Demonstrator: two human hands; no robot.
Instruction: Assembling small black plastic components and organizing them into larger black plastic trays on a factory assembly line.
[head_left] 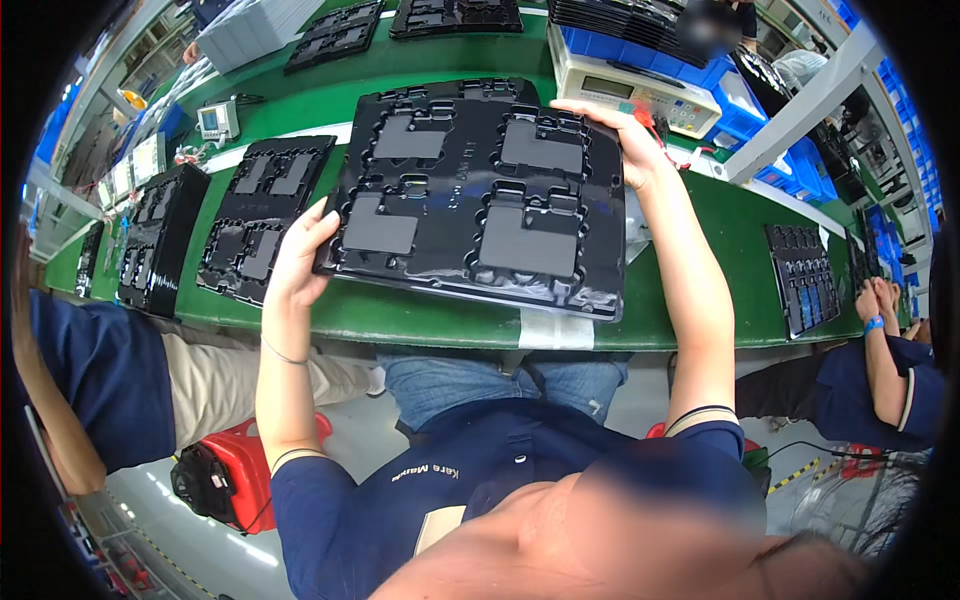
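A black moulded plastic tray (450, 225) is held up between my two hands, tilted, over the near edge of the green workbench (668, 305). Several grey L-shaped flat parts (535, 250) sit in its pockets. My left hand (303, 252) is closed on the tray's left edge, thumb on top. At the far right corner, my right hand (632, 145) grips the rim, its fingers along the far edge. The undersides of both grips are hidden by the tray.
Left of me lie another filled black tray (262, 200) and a stack of black trays (160, 240). A beige bench meter (640, 90) with red leads stands behind. To the right is a smaller black tray (803, 280). Co-workers sit on both sides; a grey post (800, 105) rises at right.
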